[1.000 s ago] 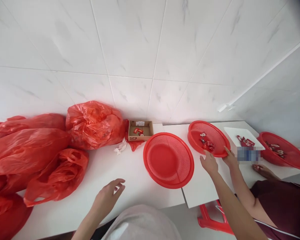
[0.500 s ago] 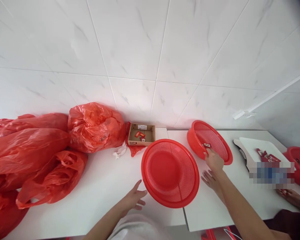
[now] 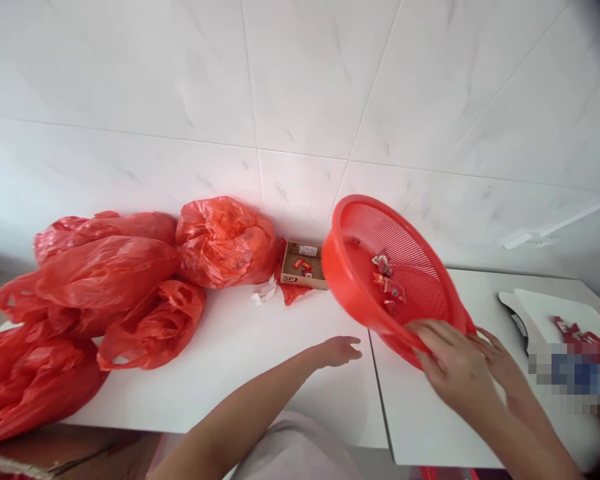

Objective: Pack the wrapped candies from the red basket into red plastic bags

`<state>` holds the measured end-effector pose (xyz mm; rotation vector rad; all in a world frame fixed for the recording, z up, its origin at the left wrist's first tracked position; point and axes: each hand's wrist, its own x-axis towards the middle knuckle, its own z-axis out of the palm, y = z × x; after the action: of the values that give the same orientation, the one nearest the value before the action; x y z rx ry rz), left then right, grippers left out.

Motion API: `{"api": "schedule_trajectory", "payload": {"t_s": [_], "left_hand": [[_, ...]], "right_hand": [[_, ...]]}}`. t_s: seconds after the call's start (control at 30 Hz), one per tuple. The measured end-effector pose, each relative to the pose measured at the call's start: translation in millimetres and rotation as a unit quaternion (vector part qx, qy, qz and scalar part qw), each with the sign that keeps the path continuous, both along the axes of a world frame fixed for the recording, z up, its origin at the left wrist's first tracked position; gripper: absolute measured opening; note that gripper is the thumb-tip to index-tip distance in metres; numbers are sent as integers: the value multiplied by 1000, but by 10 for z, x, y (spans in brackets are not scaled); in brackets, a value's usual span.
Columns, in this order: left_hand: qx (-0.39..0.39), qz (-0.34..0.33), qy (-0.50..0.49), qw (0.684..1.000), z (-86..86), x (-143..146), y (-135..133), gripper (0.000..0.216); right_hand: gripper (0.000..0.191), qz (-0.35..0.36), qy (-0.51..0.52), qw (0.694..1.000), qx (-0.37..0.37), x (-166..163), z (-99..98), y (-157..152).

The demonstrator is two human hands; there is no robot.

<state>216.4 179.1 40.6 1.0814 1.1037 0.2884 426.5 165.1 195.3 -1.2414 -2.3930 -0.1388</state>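
Note:
A red mesh basket (image 3: 360, 227) is tilted up off the white table, its open side facing me, with several small red wrapped packets (image 3: 387, 283) lying in it. My right hand (image 3: 453, 370) grips its lower rim, fingers curled over the edge. A second red rim shows just under that edge. Another person's hand (image 3: 500, 353) touches the same rim just right of mine. Left of the basket, my left hand (image 3: 339, 350) rests on the table (image 3: 240, 360), fingers stretched out and holding nothing.
Several stuffed red plastic bags (image 3: 110, 280) fill the table's left side against the tiled wall. A small cardboard box (image 3: 303, 267) with red packets stands at the back. A white tray (image 3: 565, 313) with red packets sits at the far right.
The basket with packets has been lifted and tilted towards me, and now covers where the empty basket lay. My right hand moved to its lower rim. My view swung right.

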Motion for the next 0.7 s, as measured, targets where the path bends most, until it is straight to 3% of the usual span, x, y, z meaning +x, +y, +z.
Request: {"api": "schedule_trajectory", "payload": {"t_s": [0.07,0.17,0.23,0.3,0.4,0.53,0.63,0.7], "left_hand": [[51,28,23,998,18,-256,-250,43],[132,141,126,973,48,-1035,-721,26],[166,245,231,927,108,-1730,-1046,31],[190,337,335,859,196,-2407,-1326,36],[224,410,434,770,298,-3102,-1538,41],[236,421,463,743,267,-3362,-1375,48],[212,457,457,733,261,-3428,-1154,36],[194,494,438,726,364,-3536,-1069,19]], "right_hand": [[30,51,-2,998,-24,-215,-158,-129],[32,79,18,995,-50,-394,-599,-379],[33,67,24,995,-63,-421,-966,-594],[34,49,20,996,-76,-401,-1334,-819],[39,4,-12,996,-91,-358,-1796,-1062],[36,-85,-67,979,-171,-402,-2122,-1023],[28,-119,-41,962,-241,-538,-2137,-825],[32,-117,14,957,-265,-668,-2061,-725]]}}
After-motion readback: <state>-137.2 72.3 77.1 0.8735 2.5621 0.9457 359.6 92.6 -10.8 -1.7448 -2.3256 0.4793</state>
